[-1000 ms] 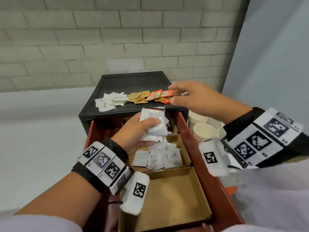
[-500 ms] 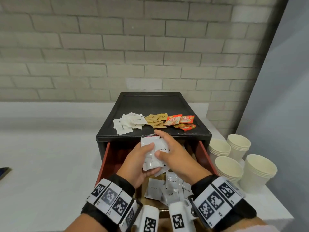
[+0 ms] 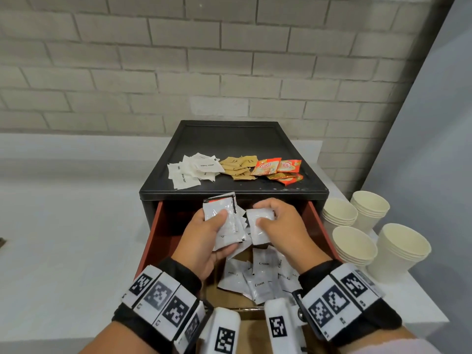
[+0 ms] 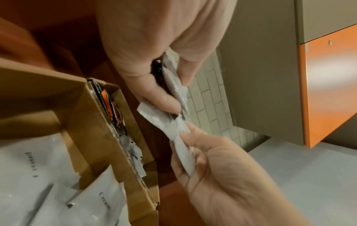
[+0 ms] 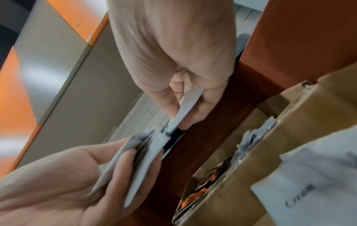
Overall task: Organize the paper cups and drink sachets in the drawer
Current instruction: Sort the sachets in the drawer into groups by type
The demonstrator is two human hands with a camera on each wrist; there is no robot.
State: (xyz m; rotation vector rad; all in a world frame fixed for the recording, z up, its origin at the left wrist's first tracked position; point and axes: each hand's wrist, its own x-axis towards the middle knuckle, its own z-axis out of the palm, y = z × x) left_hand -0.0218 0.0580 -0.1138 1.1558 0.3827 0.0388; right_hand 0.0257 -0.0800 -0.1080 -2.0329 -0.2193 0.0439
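1. The left hand (image 3: 204,241) grips a fanned bundle of white sachets (image 3: 226,221) above the open drawer (image 3: 319,226).
2. The right hand (image 3: 283,226) pinches 1 white sachet (image 3: 259,223), just right of the bundle.
3. Loose cream sachets (image 3: 258,279) lie in a cardboard tray (image 4: 100,122) below.
4. 4 paper cup stacks (image 3: 370,238) stand right of the drawer.

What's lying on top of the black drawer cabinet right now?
On the black drawer cabinet lie three loose piles near its front edge: white sachets, brown sachets and orange-red sachets. Lower sachets in each pile are partly covered, so no exact count.
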